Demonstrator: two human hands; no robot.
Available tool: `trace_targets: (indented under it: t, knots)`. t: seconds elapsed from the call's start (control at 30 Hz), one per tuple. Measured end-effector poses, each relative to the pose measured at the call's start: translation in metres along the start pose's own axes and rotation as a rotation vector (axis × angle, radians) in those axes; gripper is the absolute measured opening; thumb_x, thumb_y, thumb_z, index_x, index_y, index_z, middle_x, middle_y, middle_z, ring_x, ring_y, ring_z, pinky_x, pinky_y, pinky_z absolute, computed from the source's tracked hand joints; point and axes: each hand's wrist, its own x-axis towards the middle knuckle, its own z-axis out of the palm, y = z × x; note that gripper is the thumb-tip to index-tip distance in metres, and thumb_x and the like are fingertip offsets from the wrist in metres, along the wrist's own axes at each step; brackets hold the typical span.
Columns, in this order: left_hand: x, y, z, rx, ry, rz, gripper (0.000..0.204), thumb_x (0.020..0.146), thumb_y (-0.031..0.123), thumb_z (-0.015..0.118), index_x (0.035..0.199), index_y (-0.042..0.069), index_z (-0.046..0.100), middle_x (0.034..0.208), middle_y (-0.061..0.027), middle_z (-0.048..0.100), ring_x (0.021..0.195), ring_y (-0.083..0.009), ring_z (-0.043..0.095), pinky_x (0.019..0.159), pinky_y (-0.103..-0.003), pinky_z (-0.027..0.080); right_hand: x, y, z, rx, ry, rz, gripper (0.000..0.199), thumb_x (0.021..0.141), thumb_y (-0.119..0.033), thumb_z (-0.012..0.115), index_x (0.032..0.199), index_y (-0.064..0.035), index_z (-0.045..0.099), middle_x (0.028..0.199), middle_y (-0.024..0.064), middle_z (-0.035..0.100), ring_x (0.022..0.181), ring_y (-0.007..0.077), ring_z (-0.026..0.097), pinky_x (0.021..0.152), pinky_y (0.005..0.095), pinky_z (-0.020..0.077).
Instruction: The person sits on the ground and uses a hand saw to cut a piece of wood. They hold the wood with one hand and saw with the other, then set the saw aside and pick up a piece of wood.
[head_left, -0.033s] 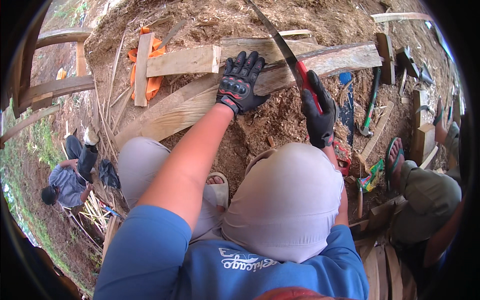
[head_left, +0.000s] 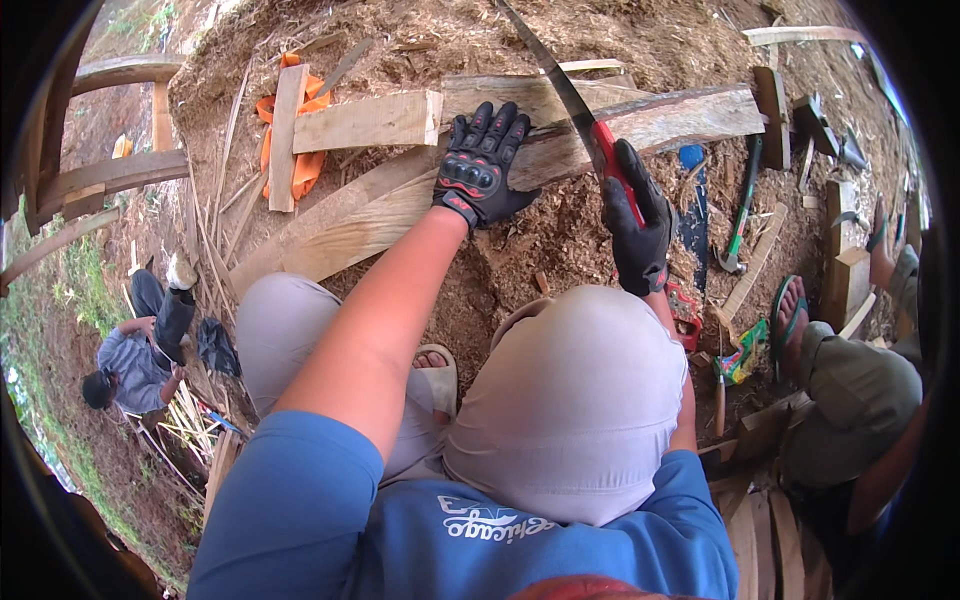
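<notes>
Left hand lies palm down on the long plank, fingers slightly apart, thumb out. Right hand, at the plank's near side, is wrapped around the grip of the handsaw. The blade crosses above the plank — contact cannot be confirmed. Hazard: no clamp seen; loose wood shavings beside the plank suggest poor footing — a shift could make the blade skip toward the left thumb.
</notes>
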Motion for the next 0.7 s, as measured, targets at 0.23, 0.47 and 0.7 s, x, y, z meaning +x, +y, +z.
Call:
trace_targets:
  t: [0.23, 0.47, 0.7]
  knots:
    - [0.005, 0.003, 0.001, 0.006, 0.005, 0.014, 0.111, 0.078, 0.064, 0.083, 0.167, 0.016, 0.036, 0.174, -0.0155, 0.033, 0.161, -0.0403, 0.03, 0.132, -0.061, 0.019, -0.009, -0.001, -0.011, -0.079, -0.017, -0.013, 0.047, 0.103, -0.011, 0.069, 0.149, -0.002, 0.063, 0.144, 0.0186, 0.069, 0.132, 0.0273, 0.066, 0.113, 0.0399, 0.048]
    - [0.004, -0.001, 0.005, -0.01, 0.022, 0.009, 0.11, 0.078, 0.064, 0.082, 0.166, 0.016, 0.037, 0.173, -0.0151, 0.035, 0.16, -0.0408, 0.032, 0.132, -0.061, 0.021, -0.059, 0.002, -0.032, -0.304, -0.03, -0.129, 0.052, 0.101, -0.012, 0.07, 0.152, -0.0071, 0.061, 0.141, 0.0204, 0.07, 0.124, 0.0337, 0.072, 0.102, 0.0408, 0.0559]
    - [0.004, 0.003, -0.001, 0.004, 0.01, 0.054, 0.105, 0.08, 0.062, 0.082, 0.164, 0.014, 0.041, 0.172, -0.0146, 0.037, 0.159, -0.0404, 0.033, 0.132, -0.059, 0.022, -0.103, 0.02, -0.071, -0.486, -0.082, -0.129, 0.054, 0.099, -0.012, 0.071, 0.153, -0.0112, 0.061, 0.14, 0.019, 0.071, 0.12, 0.0329, 0.074, 0.096, 0.0413, 0.0576]
